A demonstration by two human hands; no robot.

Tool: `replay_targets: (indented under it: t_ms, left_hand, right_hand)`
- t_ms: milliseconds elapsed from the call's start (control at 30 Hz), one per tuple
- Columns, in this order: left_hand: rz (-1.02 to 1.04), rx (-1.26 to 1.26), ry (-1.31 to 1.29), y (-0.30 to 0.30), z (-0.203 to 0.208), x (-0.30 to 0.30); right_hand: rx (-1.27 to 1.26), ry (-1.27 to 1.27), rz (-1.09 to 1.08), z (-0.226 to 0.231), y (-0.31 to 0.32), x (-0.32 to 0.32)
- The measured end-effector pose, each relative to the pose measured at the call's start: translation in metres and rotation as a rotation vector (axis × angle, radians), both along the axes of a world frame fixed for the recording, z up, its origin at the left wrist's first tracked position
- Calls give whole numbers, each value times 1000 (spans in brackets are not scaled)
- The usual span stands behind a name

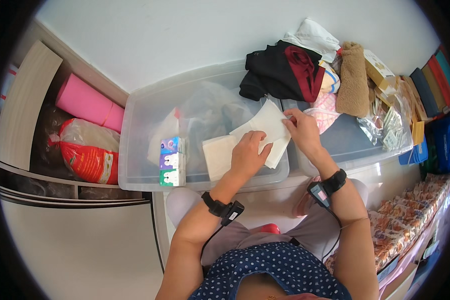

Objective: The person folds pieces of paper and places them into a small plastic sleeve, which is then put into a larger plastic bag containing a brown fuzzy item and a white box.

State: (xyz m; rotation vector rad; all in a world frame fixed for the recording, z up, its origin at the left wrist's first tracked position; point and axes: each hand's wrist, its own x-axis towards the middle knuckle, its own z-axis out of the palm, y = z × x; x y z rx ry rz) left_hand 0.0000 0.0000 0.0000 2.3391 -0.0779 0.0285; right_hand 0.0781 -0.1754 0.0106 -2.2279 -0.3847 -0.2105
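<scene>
A fanned stack of white paper sheets [268, 116], perhaps napkins, lies over the front right part of a clear plastic bin. My right hand [305, 132] pinches the stack's right edge between thumb and fingers. On its lower left part rests my left hand [248, 154], fingers bent and thumb apart, with nothing seen gripped. Beside that hand is a cream square stack [216, 156], partly under the white sheets. Small tissue packs [172, 162] in purple, blue and green stand further left, near the bin's front wall.
The clear bin [150, 100] stands against the wall, with a second bin [350, 155] to its right. Black and maroon clothing [285, 70], a brown fleece roll [353, 80] and boxes [380, 70] pile up there. A pink roll [90, 102] and a red bag [90, 150] fill a left shelf.
</scene>
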Motion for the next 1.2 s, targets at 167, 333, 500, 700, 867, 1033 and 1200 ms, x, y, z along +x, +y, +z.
replay_targets:
  t_ms: [167,333,500,700,867,1033,1200]
  left_hand:
    - [3,42,-342,-4,-6,1]
    - [-12,52,-331,-4,-9,2]
    - [-23,32,-270,-6,-8,1]
    - [-18,30,-273,-7,-7,0]
    - [-11,23,-320,-7,-5,0]
    - [13,25,-404,-9,-4,2]
    - [74,-15,-402,-1,-11,5]
  right_hand:
    - [-23,37,29,3,3,-5]
    - [-91,72,60,-1,7,-8]
    - [-298,38,80,-2,6,-9]
    - [-322,-59,87,10,6,-9]
    - [23,72,147,14,7,-6]
    - [325,275,251,4,11,-4]
    - [436,470,322,15,15,-7]
